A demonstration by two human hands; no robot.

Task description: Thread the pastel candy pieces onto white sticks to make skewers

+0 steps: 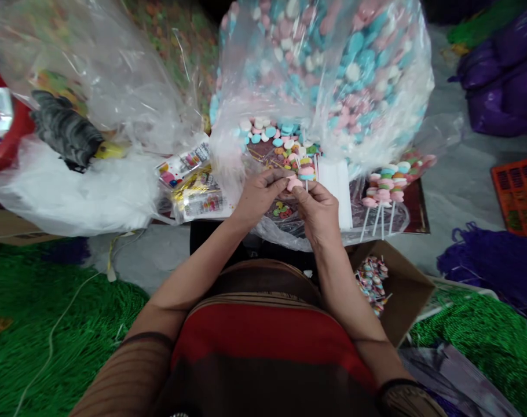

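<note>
L hand (260,196) & R hand (323,209) are pinching a pink marshmallow (294,183) btwn fingertips, above bench (421,213), approx. ctr. Stacked candy skewer (307,168) is showing just beside, 1–2 o'clock; can't tell if R's gripping its stick. Lg marshmallow bag (368,58) is sitting at 12, finished skewers (385,194) are lying at 3, cardboard box (406,292) w/ wrapped candy (373,279) 4–5.

Shows a pink sweet (294,183) partly hidden by fingers (274,190), a candy bag (333,72) cropped above, an orange crate (518,194) cropped right, and printed wrappers (205,204) (lettering too blurred to read).
</note>
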